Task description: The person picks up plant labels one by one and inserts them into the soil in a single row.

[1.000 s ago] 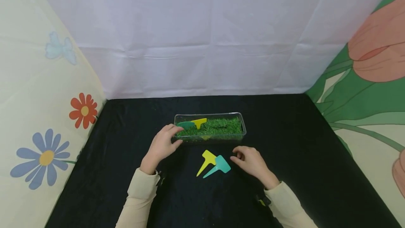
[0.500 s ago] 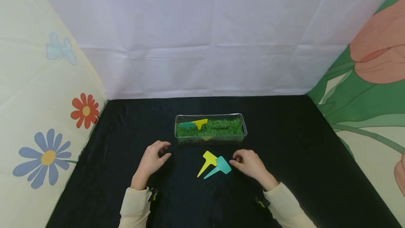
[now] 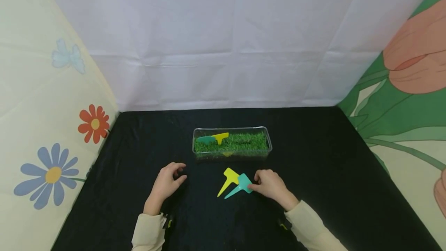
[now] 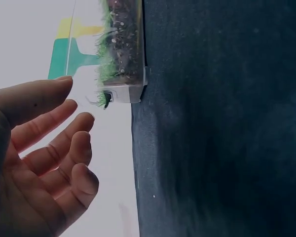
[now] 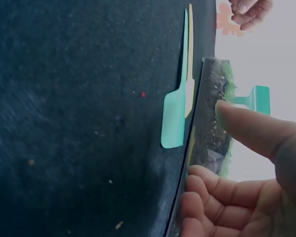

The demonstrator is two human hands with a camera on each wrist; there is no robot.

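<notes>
Two T-shaped plant labels lie on the black cloth, a yellow plant label partly under a teal plant label. My right hand hovers beside them, its thumb overlapping the teal label's edge in the head view. In the right wrist view a gap shows between the thumb and that label, and the fingers are loosely bent. Further left, my left hand holds nothing, fingers relaxed and thumb apart. Behind the hands stands a clear plastic planter of green grass. A second teal label and second yellow label stand in its left part.
Black cloth covers the table. A white sheet hangs behind it, and flower-printed panels rise at the left and right edges. Dark soil shows through the planter's clear wall.
My left hand has drawn back from the planter's left end toward the near left. The right hand has shifted slightly left and nearer, over the edge of the lying teal label.
</notes>
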